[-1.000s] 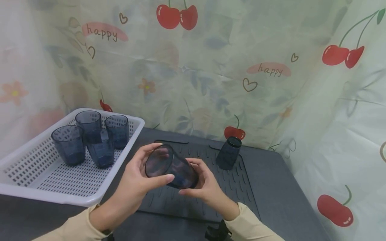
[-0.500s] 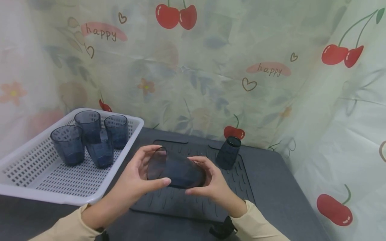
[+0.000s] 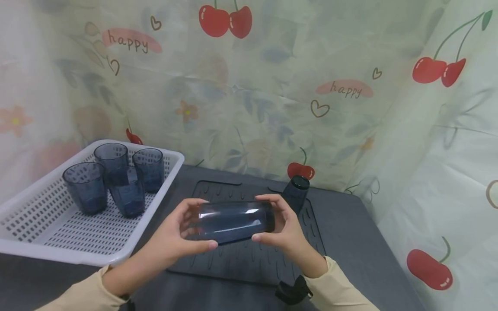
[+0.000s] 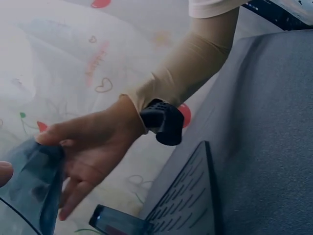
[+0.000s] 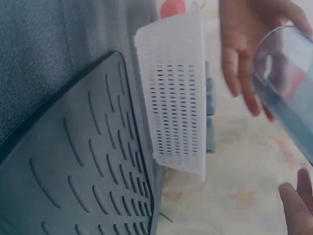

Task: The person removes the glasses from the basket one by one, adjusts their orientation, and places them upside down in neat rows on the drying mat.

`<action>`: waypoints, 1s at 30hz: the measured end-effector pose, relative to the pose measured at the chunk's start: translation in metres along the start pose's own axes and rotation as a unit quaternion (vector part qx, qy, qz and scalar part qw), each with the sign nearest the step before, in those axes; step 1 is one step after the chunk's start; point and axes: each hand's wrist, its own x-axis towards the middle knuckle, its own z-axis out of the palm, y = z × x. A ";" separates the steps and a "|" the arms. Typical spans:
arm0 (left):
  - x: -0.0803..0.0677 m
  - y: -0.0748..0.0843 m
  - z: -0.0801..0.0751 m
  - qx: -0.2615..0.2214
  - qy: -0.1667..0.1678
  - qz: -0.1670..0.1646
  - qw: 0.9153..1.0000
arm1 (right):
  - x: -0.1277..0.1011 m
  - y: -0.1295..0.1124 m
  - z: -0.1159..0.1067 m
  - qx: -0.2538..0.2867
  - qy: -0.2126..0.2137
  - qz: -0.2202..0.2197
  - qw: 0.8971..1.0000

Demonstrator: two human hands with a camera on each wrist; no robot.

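Observation:
A dark blue see-through tumbler point(image 3: 233, 221) lies sideways in the air above a black ridged drying mat point(image 3: 249, 259). My left hand point(image 3: 194, 224) grips its mouth end, thumb below and fingers over the top. At the base end my right hand point(image 3: 270, 218) holds it the same way. The right wrist view shows the tumbler point(image 5: 288, 83) beside the left hand's fingers point(image 5: 242, 63). In the left wrist view the tumbler point(image 4: 29, 191) sits against my right palm. A second tumbler point(image 3: 295, 196) stands upside down at the mat's far right.
A white perforated basket point(image 3: 58, 242) at the left holds several upright blue tumblers point(image 3: 126, 190). The dark table point(image 3: 358, 250) runs to a cherry-print curtain point(image 3: 272, 95) behind and to the right. The basket's wall point(image 5: 176, 98) adjoins the mat point(image 5: 73, 161).
The tumbler has turned from pointing its mouth toward me to lying level, left to right. Both hands rose slightly and the right hand shifted right.

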 end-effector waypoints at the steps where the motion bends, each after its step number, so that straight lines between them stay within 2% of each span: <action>1: 0.000 -0.002 0.001 0.001 -0.004 -0.008 1.000 | 0.000 0.000 0.000 0.003 0.003 -0.002 1.000; 7: 0.002 -0.010 0.006 -0.003 -0.034 -0.050 0.998 | -0.001 0.001 0.004 0.034 0.014 -0.033 0.999; 15: 0.005 -0.017 0.012 -0.008 -0.075 -0.063 0.995 | -0.002 0.002 0.011 0.061 0.023 -0.055 0.996; 24: 0.005 -0.021 0.011 0.009 -0.126 -0.094 0.988 | -0.003 0.000 0.013 0.064 0.019 -0.029 0.997; 30: 0.002 -0.030 0.006 0.043 -0.128 -0.101 0.986 | -0.004 0.000 0.010 0.040 0.028 -0.011 0.999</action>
